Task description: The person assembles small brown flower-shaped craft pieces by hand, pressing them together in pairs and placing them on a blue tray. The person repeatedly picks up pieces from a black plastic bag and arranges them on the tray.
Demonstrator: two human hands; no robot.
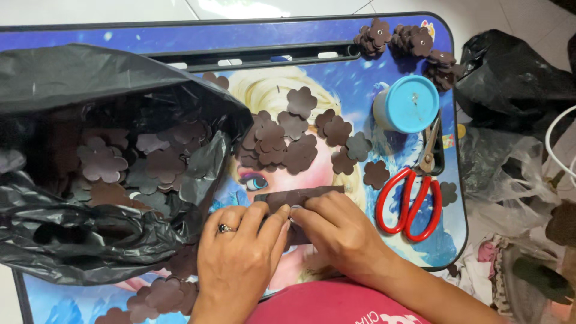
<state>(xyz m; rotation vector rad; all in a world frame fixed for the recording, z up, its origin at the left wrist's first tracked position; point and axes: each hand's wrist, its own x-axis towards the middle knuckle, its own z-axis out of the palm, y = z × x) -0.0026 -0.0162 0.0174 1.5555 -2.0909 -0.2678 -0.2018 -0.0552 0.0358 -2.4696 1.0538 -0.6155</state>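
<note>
- The left hand (240, 255) lies palm down at the near edge of the table (180, 37), a ring on one finger, its fingertips pinched on the lower left part of a dark brown strip (300, 195).
- The right hand (339, 231) comes in beside it, touching the left at the fingertips, and its fingers are closed on the same strip from the right.
- The brown strip lies flat across the table just beyond both hands, running left to right, its far edge free and its near edge under the fingers.
- Just past the strip sits a loose cluster of brown flower-shaped cutouts (282, 141), overlapping one another on the table's blue cartoon print.
- To the right of the hands lie red-handled scissors (411, 201), blades pointing away from the person, with single flower cutouts beside them.
- The scissor tips reach a round light-blue lidded container (408, 103), which stands on the table's right side.
- Beyond that container, at the far right corner, more flower cutouts are heaped in a pile (414, 45).
- To the left of the hands a black plastic bag (72, 78) lies open on the table, its mouth facing right and many more brown flower pieces inside.
- A few cutouts also lie at the near edge, left of the left wrist.
- Right of the table, on the floor, sit another black bag (516, 78) and clear plastic bags.
</note>
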